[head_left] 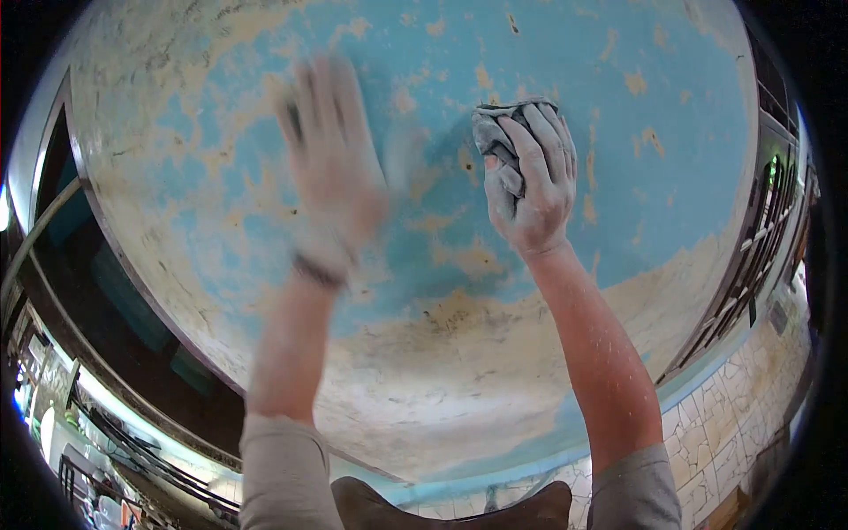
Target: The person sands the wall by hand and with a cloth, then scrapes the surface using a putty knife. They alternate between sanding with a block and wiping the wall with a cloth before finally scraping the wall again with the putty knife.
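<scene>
A wall (pixel 662 177) with patchy blue paint over a pale, stained surface fills the middle of the head view. My right hand (pixel 539 177), coated in whitish dust, presses a crumpled grey cloth (pixel 495 132) against the blue paint, fingers bent over it. To its left, my left hand (pixel 336 159) is raised over the wall, blurred by motion. Its fingers look stretched out and point up. Something dark shows beside its thumb side or edge, too blurred to name. Whether this palm touches the wall cannot be made out.
Dark framed openings (pixel 115 291) stand left of the wall. A barred window (pixel 768 203) is on the right. Pale cracked-pattern stone tiles (pixel 715 433) show at the lower right. Assorted items lie at the lower left, and a dark brown object (pixel 442 512) is at the bottom centre.
</scene>
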`<state>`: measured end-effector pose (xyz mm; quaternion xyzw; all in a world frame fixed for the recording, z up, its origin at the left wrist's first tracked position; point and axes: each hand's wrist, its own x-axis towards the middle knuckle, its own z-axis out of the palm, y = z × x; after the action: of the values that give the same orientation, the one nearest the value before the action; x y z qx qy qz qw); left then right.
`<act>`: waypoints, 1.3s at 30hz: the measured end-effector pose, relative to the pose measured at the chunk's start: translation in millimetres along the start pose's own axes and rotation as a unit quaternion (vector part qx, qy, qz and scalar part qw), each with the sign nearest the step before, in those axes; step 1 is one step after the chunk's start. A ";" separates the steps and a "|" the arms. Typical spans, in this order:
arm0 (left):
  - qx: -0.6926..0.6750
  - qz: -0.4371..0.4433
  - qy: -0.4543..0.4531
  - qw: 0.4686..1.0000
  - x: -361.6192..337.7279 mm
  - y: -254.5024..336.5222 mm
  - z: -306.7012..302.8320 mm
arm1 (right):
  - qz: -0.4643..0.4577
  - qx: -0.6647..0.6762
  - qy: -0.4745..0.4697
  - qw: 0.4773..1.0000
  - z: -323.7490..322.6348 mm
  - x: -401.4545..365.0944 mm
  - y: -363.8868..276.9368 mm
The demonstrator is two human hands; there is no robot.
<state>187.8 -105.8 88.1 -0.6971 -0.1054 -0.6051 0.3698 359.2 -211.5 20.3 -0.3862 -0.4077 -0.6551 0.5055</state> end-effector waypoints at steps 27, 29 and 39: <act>-0.048 -0.016 -0.252 0.966 -182.3 118.2 -11.6 | -0.079 0.017 -0.087 0.993 -28.0 -3.4 38.3; -0.040 -0.029 -0.206 0.977 -146.2 102.8 -8.8 | -0.069 0.016 -0.081 0.994 -28.8 -5.6 35.5; -0.013 -0.045 -0.068 0.997 -35.7 78.7 6.7 | -0.050 0.043 -0.100 0.993 -34.4 -4.2 38.4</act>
<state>230.9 -146.2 24.6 -0.7357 -0.1539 -0.5738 0.3254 394.4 -247.9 9.2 -0.4073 -0.5026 -0.6194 0.4448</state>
